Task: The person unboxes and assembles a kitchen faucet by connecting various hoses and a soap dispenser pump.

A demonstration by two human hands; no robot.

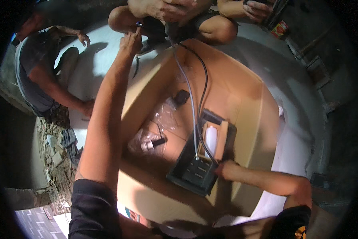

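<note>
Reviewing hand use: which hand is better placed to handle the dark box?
Right. The right hand rests on the dark box where its cables plug in; the left hand is stretched far forward.

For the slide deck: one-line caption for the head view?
Right hand steadies a dark device on cardboard; left hand reaches toward a crouching person.

Dark unit [195,169] inside cardboard box [250,103]
</note>
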